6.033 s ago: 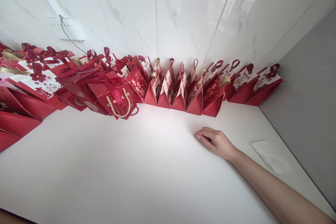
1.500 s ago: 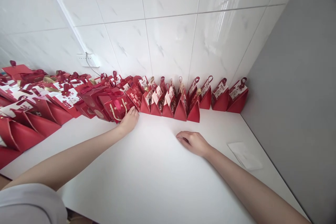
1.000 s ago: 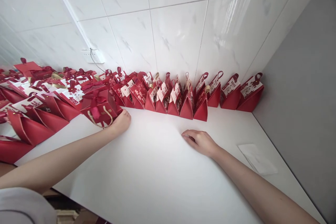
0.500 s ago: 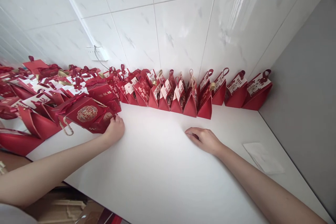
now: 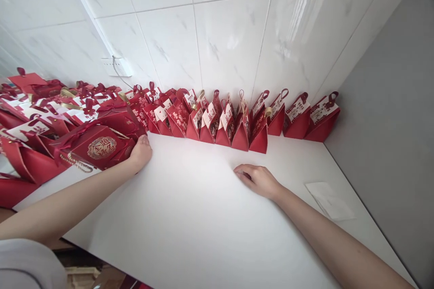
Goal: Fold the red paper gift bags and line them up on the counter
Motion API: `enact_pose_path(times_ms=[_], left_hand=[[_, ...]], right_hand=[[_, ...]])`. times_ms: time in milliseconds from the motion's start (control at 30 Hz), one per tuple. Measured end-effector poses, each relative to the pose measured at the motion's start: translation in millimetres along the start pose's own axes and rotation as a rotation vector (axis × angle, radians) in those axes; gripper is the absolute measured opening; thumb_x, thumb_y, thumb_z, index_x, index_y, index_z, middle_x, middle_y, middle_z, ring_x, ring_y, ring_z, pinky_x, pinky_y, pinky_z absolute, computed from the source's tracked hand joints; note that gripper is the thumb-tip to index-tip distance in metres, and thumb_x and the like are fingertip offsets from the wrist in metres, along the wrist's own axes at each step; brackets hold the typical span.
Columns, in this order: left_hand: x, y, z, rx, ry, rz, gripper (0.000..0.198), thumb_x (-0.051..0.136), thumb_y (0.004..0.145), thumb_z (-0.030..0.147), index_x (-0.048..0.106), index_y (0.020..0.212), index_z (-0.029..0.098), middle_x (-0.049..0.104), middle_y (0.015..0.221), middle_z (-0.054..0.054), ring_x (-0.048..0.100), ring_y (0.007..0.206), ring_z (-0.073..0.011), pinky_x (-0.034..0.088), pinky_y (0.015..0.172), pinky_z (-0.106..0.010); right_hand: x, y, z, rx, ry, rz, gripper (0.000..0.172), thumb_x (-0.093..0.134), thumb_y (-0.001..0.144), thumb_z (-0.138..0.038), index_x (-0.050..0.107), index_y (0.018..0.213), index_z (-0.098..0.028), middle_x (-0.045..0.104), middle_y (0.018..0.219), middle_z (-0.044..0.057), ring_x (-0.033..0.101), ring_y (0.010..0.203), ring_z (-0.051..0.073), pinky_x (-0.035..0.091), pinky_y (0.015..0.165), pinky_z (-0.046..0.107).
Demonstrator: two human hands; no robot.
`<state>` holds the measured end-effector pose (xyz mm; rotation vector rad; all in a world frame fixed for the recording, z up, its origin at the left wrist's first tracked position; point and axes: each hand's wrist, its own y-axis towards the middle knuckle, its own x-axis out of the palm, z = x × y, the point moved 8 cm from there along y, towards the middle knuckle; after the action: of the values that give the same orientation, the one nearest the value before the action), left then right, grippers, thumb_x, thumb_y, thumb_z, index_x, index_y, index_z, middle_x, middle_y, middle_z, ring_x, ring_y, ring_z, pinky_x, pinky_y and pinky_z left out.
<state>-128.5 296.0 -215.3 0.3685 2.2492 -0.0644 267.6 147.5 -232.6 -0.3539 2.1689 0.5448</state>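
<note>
At the left, my left hand is closed on the right end of a red gift box, its fingers partly hidden behind the box. Gold lettering in a round emblem decorates the box, and a gold twisted cord handle hangs from its left side. The box is up against the other red boxes. Over the middle of the white table rests my right hand, loosely curled, thumb and fingertips close together and nothing visible in them. It is nearest to the row of red triangular gift boxes behind it.
Several more red boxes with white cards and ribbon loops crowd the table's left side. A tiled wall with a socket stands behind. A flat white paper packet lies at the right, near a grey panel. Cartons show below the table's left edge.
My left hand and the gift box have shifted left and slightly up, toward the crowded boxes. The camera view has turned a little to the right. My right hand keeps its pose on the table.
</note>
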Motion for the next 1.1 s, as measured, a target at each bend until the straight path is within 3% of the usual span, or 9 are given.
enact_pose_path(times_ms=[100, 233, 300, 467, 600, 733, 967, 1100], left_hand=[[2.8, -11, 1, 0.035, -0.004, -0.008, 0.042, 0.034, 0.078, -0.002, 0.062, 0.107, -0.017, 0.055, 0.117, -0.041, 0.055, 0.117, -0.0408, 0.039, 0.097, -0.052], [-3.7, -15, 2, 0.133, -0.035, 0.010, 0.039, 0.034, 0.082, 0.000, 0.071, 0.092, -0.005, 0.065, 0.100, -0.031, 0.062, 0.100, -0.0344, 0.046, 0.083, -0.044], [-7.3, -12, 1, 0.164, -0.036, 0.041, 0.041, 0.032, 0.085, 0.003, 0.070, 0.098, -0.001, 0.065, 0.106, -0.029, 0.059, 0.105, -0.0331, 0.043, 0.091, -0.047], [-6.2, 8, -7, 0.123, -0.005, 0.102, 0.049, 0.028, 0.086, 0.006, 0.061, 0.121, 0.001, 0.050, 0.136, -0.025, 0.041, 0.133, -0.0301, 0.019, 0.112, -0.053], [-0.9, 24, -23, 0.027, 0.018, 0.082, 0.047, 0.031, 0.083, 0.006, 0.063, 0.115, -0.004, 0.058, 0.125, -0.029, 0.049, 0.125, -0.0317, 0.018, 0.110, -0.055], [1.7, 32, -28, 0.030, 0.024, 0.056, 0.041, 0.034, 0.082, 0.006, 0.067, 0.104, -0.004, 0.064, 0.113, -0.030, 0.056, 0.112, -0.0311, 0.023, 0.107, -0.053], [7.3, 7, -34, 0.116, 0.002, 0.041, 0.037, 0.034, 0.084, 0.006, 0.069, 0.089, -0.001, 0.066, 0.097, -0.029, 0.058, 0.097, -0.0293, 0.036, 0.092, -0.044], [13.2, -11, -46, 0.185, -0.047, 0.066, 0.040, 0.031, 0.087, 0.011, 0.068, 0.101, 0.005, 0.063, 0.112, -0.025, 0.056, 0.109, -0.0294, 0.035, 0.097, -0.044]], right_hand=[[0, 0, 0, -0.001, 0.001, -0.006, 0.025, 0.041, 0.095, -0.026, 0.063, 0.105, -0.031, 0.071, 0.107, -0.004, 0.068, 0.086, 0.017, 0.050, 0.079, 0.031], [0, -1, 0, -0.001, 0.009, -0.001, 0.025, 0.040, 0.095, -0.026, 0.063, 0.104, -0.031, 0.071, 0.106, -0.004, 0.068, 0.083, 0.016, 0.050, 0.077, 0.031], [1, 0, 0, -0.001, 0.012, -0.001, 0.025, 0.040, 0.095, -0.026, 0.063, 0.104, -0.031, 0.072, 0.106, -0.004, 0.068, 0.083, 0.016, 0.050, 0.078, 0.031], [1, 0, 0, -0.001, 0.009, 0.002, 0.025, 0.041, 0.095, -0.027, 0.063, 0.104, -0.031, 0.071, 0.107, -0.004, 0.068, 0.085, 0.017, 0.051, 0.079, 0.032], [2, 0, 0, 0.005, 0.015, -0.002, 0.025, 0.040, 0.095, -0.028, 0.063, 0.106, -0.031, 0.071, 0.106, -0.004, 0.069, 0.085, 0.017, 0.051, 0.080, 0.032], [3, 0, 1, 0.008, 0.010, -0.002, 0.025, 0.041, 0.095, -0.029, 0.063, 0.106, -0.031, 0.072, 0.106, -0.003, 0.069, 0.085, 0.018, 0.052, 0.081, 0.033], [3, 1, 2, 0.007, 0.011, -0.009, 0.025, 0.040, 0.095, -0.028, 0.063, 0.106, -0.031, 0.071, 0.107, -0.004, 0.068, 0.085, 0.018, 0.051, 0.080, 0.033], [3, 0, 2, 0.017, 0.006, -0.006, 0.025, 0.040, 0.095, -0.028, 0.063, 0.106, -0.031, 0.072, 0.106, -0.003, 0.068, 0.083, 0.017, 0.050, 0.077, 0.032]])
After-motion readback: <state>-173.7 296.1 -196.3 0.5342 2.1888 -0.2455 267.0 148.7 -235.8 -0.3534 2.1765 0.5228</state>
